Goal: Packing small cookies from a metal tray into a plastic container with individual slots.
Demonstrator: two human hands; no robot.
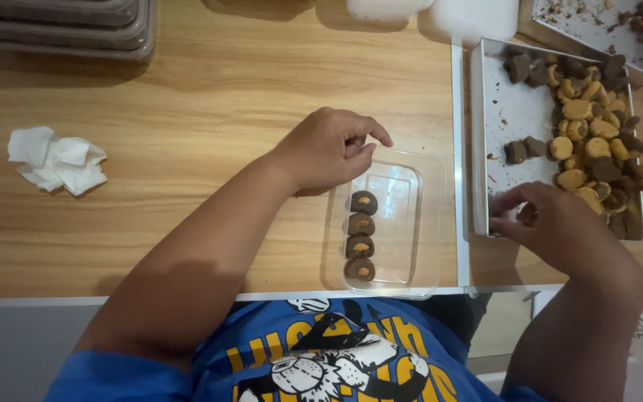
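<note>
The wooden counter (210,112) carries everything here, and its near edge runs just under the person's chest. At the right lies a metal tray (519,112), its right half heaped with chocolate and tan cookies (597,141); a few lie apart on the bare metal. A second tray with crumbs (597,22) sits at the top right corner, and stacked dark trays (61,26) stand at the top left.

In the middle, close to the counter's edge, rests a clear plastic box (385,223). Four round chocolate cookies with tan centres (360,235) stand in a column along its left wall; the rest of the box is bare.

The left hand (329,149) hovers over the box's upper left corner, fingers curled with thumb and forefinger pinched together; I cannot tell whether the grip holds anything. The right hand (552,219) rests at the tray's near left corner, fingers bent loosely, seemingly empty.

The risks, as I judge them: the light box sits so near the edge that a nudge from the left wrist could slide it off. A firm pinch might crack a soft cookie. The column could topple sideways into the empty space. A crumpled tissue (57,160) lies well apart at the left.
</note>
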